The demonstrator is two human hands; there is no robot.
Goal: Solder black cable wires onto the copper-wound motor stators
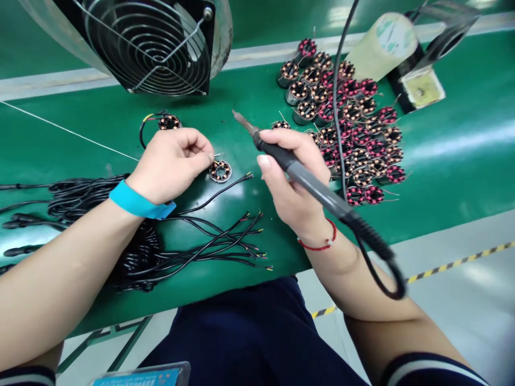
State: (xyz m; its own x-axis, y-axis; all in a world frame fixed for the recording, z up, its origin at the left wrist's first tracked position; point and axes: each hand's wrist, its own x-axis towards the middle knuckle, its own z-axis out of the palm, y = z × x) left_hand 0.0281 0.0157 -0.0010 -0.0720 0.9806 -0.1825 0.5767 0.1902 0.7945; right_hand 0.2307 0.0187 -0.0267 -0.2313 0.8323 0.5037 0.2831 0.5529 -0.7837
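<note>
My right hand (300, 177) grips a soldering iron (306, 179), its tip raised and pointing up-left, apart from any part. My left hand (171, 163) wears a blue wrist strap (139, 201), and its thumb and forefinger are pinched together. A thin solder wire (72, 130) runs from the left edge into this hand, and a short bright end shows at the fingertips. Just beside those fingertips, a wound motor stator (220, 171) lies on the green bench. Behind the left hand sits another stator (169, 122) with a black cable attached. What the left palm covers is hidden.
A caged fan (156, 48) stands at the back left. Many red and copper stators (350, 123) crowd the right side, with an iron stand and sponge (422, 88) and a tape roll (382, 45) behind. Bundled black cables (140, 246) lie front left; the iron's cord (338, 107) hangs down.
</note>
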